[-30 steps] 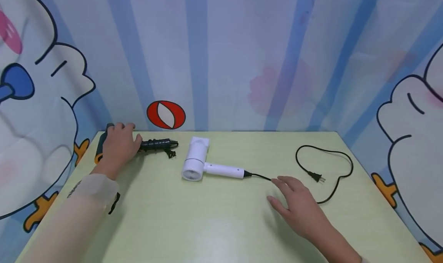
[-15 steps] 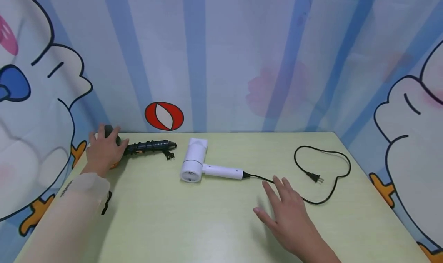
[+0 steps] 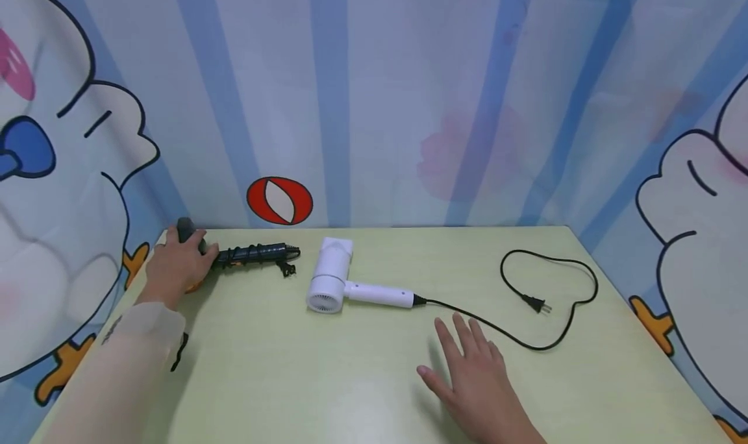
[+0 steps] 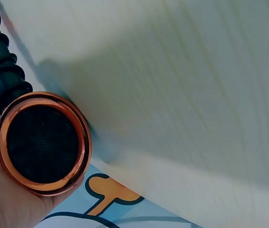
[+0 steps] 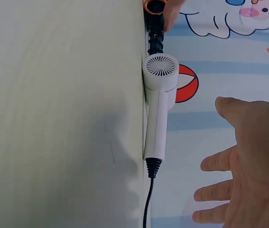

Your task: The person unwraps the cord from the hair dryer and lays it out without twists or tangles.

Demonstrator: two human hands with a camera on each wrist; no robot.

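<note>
At the table's far left, my left hand (image 3: 177,264) grips the barrel of a black hair dryer with a copper rim. Its cord-wrapped handle (image 3: 251,254) points right, toward a white hair dryer. In the left wrist view the round copper-rimmed end of the black hair dryer (image 4: 43,142) faces the camera, with the palm and fingers curved round its side. The white hair dryer (image 3: 378,294) lies mid-table, handle to the right. Fingers spread and holding nothing, my right hand (image 3: 476,379) hovers over the table, just nearer me than the white dryer's cord.
The white dryer's black cord (image 3: 543,348) runs right and loops back, its two-prong plug (image 3: 536,303) lying inside the loop. A small black plug (image 3: 287,269) sits by the black dryer's handle end. A printed curtain (image 3: 380,106) stands behind the pale table (image 3: 292,379).
My left hand has shifted left and spread round the black dryer, baring more of its handle. My right hand has drawn left and back toward me, uncovering the white dryer's cord.
</note>
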